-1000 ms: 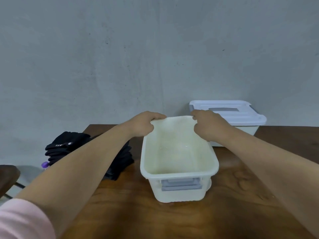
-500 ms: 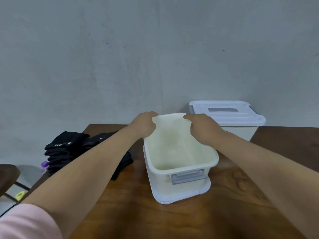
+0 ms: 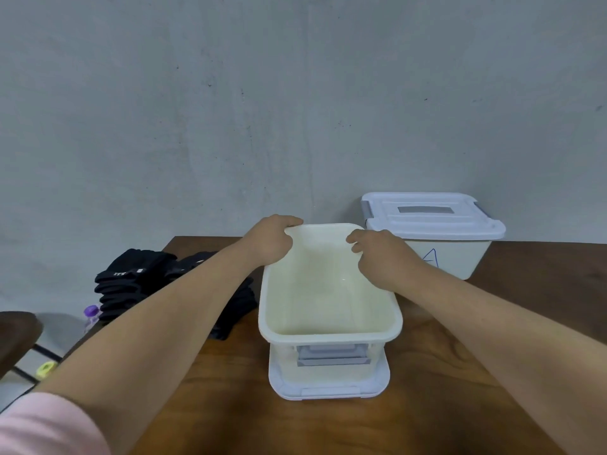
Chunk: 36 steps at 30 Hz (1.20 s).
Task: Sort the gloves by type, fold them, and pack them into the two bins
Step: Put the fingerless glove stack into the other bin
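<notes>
Bin (image 3: pixel 329 337) straighter over lid (image 3: pixel 328 391) (two-handed)

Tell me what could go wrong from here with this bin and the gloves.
1. The left hand and the right hand grip only the far rim of the open bin, which has its lid lying under it; it may tip or slide.
2. The black gloves lie at the left edge of the table, under the left forearm; a sweep might knock them off.
</notes>
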Available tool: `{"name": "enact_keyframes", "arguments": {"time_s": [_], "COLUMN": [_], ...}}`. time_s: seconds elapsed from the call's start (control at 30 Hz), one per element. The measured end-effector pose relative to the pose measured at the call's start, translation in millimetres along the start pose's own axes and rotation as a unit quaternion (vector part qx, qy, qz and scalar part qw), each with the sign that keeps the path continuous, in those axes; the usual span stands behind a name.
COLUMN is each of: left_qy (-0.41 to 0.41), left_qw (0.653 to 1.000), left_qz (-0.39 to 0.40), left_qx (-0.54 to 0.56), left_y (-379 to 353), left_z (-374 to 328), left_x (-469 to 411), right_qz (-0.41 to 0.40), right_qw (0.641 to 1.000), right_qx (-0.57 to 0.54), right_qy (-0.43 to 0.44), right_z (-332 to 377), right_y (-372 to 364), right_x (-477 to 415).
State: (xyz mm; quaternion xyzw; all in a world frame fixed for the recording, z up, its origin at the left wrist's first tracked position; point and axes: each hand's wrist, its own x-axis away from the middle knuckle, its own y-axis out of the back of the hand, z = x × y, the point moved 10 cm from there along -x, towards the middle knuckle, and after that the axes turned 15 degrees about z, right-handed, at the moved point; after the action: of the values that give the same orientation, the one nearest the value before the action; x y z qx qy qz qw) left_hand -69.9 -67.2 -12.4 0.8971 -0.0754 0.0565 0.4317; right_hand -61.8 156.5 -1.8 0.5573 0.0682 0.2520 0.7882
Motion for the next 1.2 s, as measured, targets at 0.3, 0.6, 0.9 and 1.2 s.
{"name": "enact_keyframes", "arguments": {"time_s": [0.3,0.6,0.9,1.2], "left_qy": [-0.022,0.058,0.062,0.014], "left_qw": [0.993,0.981,0.986,0.973], "left_qz": [-0.091,-0.185,-0.15,-0.219], "left_qx": [0.075,0.006,-0.025,-0.071], "left_y": [36,67,16,-22], "left_z": [23,106,144,160], "left_x": [38,138,165,176], "right_qz": [-0.017,0.032,0.156,0.421], "right_qw": [0.99,0.995,0.983,0.906], "right_qx": [0.141,0.029,-0.041,0.027], "right_qy": [-0.004,0.087,0.086,-0.041], "right_z": [50,144,220,201], "right_y": [21,18,-55,-145], "right_x": [-4,-67,-133,-171]}}
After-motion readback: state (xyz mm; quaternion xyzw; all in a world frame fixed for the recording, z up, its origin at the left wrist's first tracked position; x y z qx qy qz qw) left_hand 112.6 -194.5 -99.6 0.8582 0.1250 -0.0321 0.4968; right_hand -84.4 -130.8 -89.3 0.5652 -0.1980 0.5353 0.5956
